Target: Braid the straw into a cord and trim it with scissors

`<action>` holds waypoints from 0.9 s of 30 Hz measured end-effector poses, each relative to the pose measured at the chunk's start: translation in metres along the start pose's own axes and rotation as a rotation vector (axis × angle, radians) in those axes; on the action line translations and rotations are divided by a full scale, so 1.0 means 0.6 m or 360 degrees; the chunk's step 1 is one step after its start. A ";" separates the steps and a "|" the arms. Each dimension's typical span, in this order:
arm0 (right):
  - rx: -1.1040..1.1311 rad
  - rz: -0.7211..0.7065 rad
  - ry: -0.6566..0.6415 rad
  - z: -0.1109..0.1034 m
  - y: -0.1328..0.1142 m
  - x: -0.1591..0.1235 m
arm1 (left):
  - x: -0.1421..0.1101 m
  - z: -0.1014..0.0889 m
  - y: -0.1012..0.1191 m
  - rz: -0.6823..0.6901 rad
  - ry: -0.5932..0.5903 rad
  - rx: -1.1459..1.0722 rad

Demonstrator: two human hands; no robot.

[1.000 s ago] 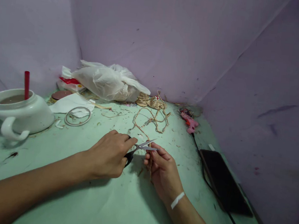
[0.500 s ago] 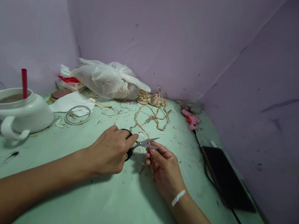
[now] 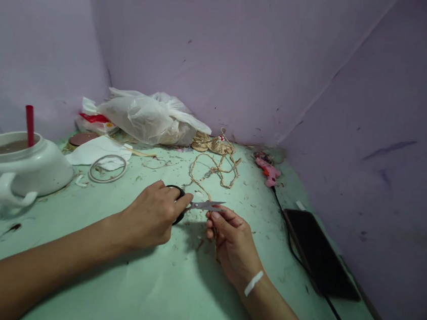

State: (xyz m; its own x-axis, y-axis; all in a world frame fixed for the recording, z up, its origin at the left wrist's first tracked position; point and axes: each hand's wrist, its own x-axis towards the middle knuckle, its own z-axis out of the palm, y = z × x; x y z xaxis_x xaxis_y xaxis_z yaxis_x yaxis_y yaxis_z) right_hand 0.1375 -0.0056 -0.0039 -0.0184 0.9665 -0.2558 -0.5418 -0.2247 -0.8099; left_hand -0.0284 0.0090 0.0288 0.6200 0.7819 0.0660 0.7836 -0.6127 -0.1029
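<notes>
My left hand (image 3: 154, 215) is wrapped round the black handles of a pair of scissors (image 3: 201, 205). The blades are nearly closed and point right, lying across the twisted cord just above my right fingertips. My right hand (image 3: 233, 241) pinches the tan braided cord (image 3: 195, 177) between thumb and fingers. From there the cord runs away over the table in loose loops. A short length hangs below my right fingers, partly hidden by the palm. Whether the cord is cut through at the blades I cannot tell.
At the left stands a white pot-shaped mug (image 3: 40, 172) with a red straw. A metal ring (image 3: 90, 171) overlaps white paper (image 3: 88, 152). Behind lie a plastic bag (image 3: 145, 119) and woven pieces (image 3: 220, 145). A pink glue gun (image 3: 269, 173) and a dark phone (image 3: 318, 252) lie right.
The scissor blades have closed from a wide angle to almost together at the cord. My right hand keeps its pinch. The whole view has shifted slightly.
</notes>
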 end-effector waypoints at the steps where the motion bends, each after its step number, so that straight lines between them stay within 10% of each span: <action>1: 0.0008 0.0007 -0.0004 0.000 0.000 0.000 | 0.000 0.000 0.000 0.0003 -0.0004 0.0005; 15: 0.0097 0.0064 0.0016 -0.004 -0.007 0.003 | 0.004 -0.004 -0.031 -0.0544 0.0055 -0.0529; 27: 0.0092 0.0060 -0.0010 -0.004 -0.007 0.000 | -0.013 -0.018 -0.112 -0.0581 -0.0493 -0.0097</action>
State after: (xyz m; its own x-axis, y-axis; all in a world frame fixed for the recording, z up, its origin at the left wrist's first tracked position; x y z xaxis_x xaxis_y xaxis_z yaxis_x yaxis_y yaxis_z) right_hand 0.1421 -0.0048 -0.0018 -0.0450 0.9584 -0.2820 -0.5883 -0.2536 -0.7678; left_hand -0.0856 0.0431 0.0459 0.2701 0.9390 -0.2129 0.9544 -0.2903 -0.0693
